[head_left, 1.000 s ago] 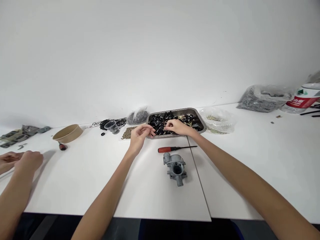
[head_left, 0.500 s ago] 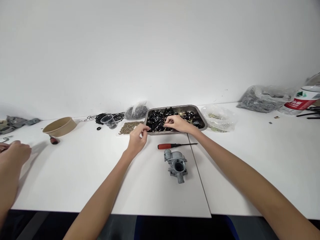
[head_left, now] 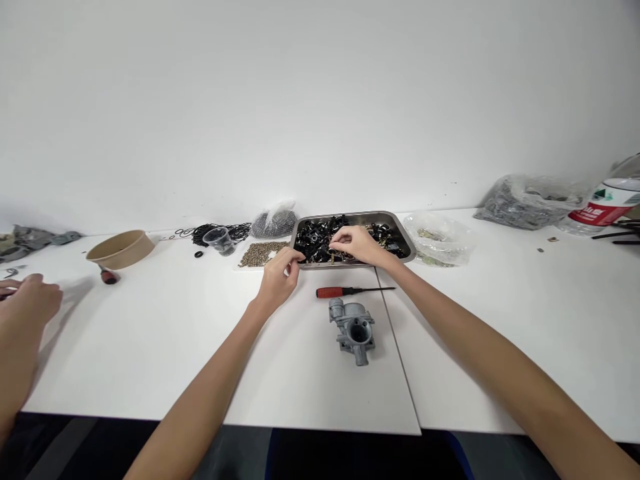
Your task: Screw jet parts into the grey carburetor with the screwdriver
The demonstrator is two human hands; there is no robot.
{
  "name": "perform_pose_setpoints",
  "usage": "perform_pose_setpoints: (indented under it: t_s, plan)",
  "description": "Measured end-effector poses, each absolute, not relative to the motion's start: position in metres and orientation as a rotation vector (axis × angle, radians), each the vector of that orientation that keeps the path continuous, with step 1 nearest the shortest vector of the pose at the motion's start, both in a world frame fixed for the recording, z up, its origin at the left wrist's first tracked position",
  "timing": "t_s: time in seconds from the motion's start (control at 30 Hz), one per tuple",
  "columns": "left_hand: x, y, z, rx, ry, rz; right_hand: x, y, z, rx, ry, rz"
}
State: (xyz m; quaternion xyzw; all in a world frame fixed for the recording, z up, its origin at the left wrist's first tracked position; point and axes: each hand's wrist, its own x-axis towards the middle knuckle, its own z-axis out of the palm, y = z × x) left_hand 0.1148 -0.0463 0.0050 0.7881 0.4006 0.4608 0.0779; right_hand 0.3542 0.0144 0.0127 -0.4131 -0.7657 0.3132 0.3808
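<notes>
A metal tray [head_left: 407,252] near the wall holds a heap of small black and brass parts [head_left: 315,243]. My right hand [head_left: 357,244] reaches into it with thumb and fingers pinched together; a brass-coloured bit shows under the fingertips, but what they hold is too small to make out. At the tray's front left corner, the curled fingers of my left hand [head_left: 280,275] grip the rim. A screwdriver [head_left: 345,291] with a red handle lies in front of the tray. Closer to me, a grey metal carburetor body [head_left: 356,331] rests with its round bore facing me.
Left of the tray are brass pieces [head_left: 260,255], a bag of dark parts [head_left: 274,223], a plastic cup [head_left: 220,241], black rings [head_left: 203,233] and a paper bowl [head_left: 120,251]. Bags [head_left: 435,240] stand right. Another person's hand [head_left: 37,300] is at far left.
My right hand shifts slightly among the parts, and a brass-coloured bit now shows beneath its fingertips. My left hand moves a little right along the tray's corner.
</notes>
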Motion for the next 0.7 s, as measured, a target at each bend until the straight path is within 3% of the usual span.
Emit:
perform_pose_setpoints:
  t_s: [0.33, 0.7]
  plan:
    - [0.122, -0.049, 0.017, 2.053, 1.266, 1.360, 0.340, 0.001, 0.033, -0.895, -2.003, 0.610]
    - [0.126, -0.050, 0.016, 1.875, 1.082, 1.352, 0.319, -0.028, 0.052, -0.758, -2.067, 0.637]
